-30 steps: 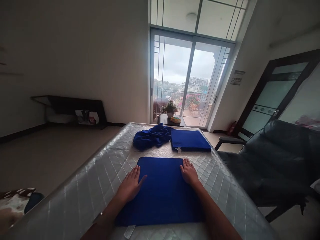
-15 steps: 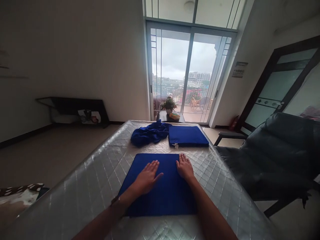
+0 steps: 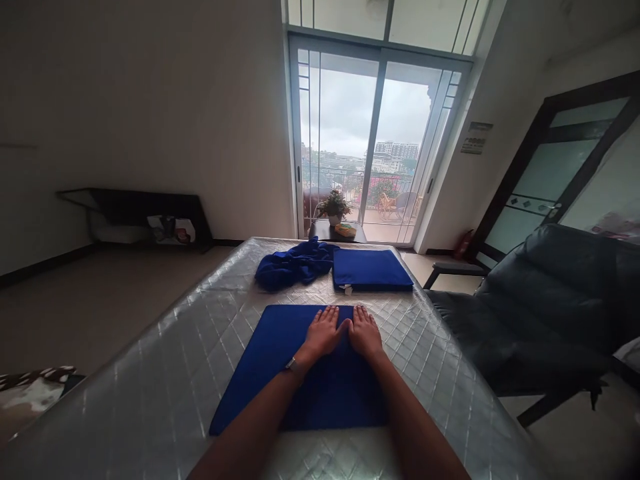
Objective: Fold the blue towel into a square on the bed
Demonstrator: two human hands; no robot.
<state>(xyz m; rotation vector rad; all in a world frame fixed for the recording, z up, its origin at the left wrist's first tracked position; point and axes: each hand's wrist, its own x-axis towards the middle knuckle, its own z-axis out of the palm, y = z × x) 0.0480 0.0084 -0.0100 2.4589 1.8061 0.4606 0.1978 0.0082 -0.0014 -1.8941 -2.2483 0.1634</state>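
Head view: our left hand [image 3: 323, 332] and right hand [image 3: 365, 333] lie flat, thumbs close, on the blue rectangular fabric piece [image 3: 340, 390]; probably light, pliant; we'd grip opposite edges.

Here's smooth, matt cloth on the near blue panel [image 3: 267, 350]; glossy, quilted sheen right across the surface [image 3: 160, 380]!

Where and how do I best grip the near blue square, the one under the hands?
I'd try the left edge of the near blue square, coming in from the left with the left hand. The square lies flat on the quilted cover, and that edge shows along its whole length, while the right forearm hides much of the right edge.
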